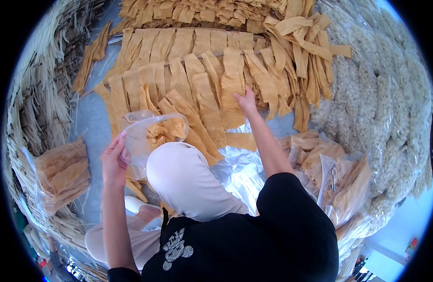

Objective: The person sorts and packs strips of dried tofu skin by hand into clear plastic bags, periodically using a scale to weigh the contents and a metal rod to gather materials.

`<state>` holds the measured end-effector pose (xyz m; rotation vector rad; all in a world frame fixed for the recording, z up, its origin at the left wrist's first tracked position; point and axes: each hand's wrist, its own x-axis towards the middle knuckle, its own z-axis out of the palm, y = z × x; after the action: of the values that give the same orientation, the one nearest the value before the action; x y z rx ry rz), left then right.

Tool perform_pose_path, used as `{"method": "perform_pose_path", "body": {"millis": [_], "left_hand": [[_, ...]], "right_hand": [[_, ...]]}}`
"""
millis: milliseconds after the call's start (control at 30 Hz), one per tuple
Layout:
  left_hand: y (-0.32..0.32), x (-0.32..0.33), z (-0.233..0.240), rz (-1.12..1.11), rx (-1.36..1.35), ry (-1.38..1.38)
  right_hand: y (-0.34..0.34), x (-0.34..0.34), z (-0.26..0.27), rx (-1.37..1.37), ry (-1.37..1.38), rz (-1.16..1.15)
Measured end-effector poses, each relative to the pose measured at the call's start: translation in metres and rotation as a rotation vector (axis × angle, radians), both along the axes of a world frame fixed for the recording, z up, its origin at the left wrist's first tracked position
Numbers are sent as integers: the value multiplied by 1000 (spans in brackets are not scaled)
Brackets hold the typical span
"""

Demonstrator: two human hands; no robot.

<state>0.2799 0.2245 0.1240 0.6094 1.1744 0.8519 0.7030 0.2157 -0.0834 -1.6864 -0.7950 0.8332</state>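
Note:
My left hand (115, 157) grips the rim of a clear plastic bag (133, 144), held with its mouth spread. Several crinkled tan strips (167, 130) are bunched inside or behind the clear plastic. Farther forward, my right hand (246, 101) has its thumb and fingers at the lower edge of a wide tan strip (232, 77), seemingly pinching it. That strip hangs over a thin wooden stick (218, 54) in a row of similar ones. Loose strips (207, 116) lie slanting between my two hands.
More tan strips (202, 38) hang and pile behind. Filled plastic bags stand at left (63, 172) and right (343, 179). Pale shredded strips (43, 102) line the left side; bagged whitish clumps (375, 95) bank the right. Crumpled shiny plastic (241, 176) lies by my knee.

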Motion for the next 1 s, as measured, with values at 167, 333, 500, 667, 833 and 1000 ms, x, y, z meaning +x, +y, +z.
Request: {"method": "perform_pose_path", "body": {"millis": [167,333,500,667,833,1000], "left_hand": [[-13,7,-22,-114,-47,-4],[-26,12,-27,-184,-84,57],[-39,-3,-39,-205,-110,110],[-55,-16,-52,-247,-97,117],[-72,-21,-61,-328,-60,255],[-88,-15,-86,-391,-95,254]], "right_hand": [[-17,-46,32,114,88,90],[-69,-57,23,18,53,114],[-125,-71,5,-39,136,125],[-119,-58,-18,-216,-90,315],[-18,-71,23,-158,-774,111],[95,-67,25,70,-848,276]]}}
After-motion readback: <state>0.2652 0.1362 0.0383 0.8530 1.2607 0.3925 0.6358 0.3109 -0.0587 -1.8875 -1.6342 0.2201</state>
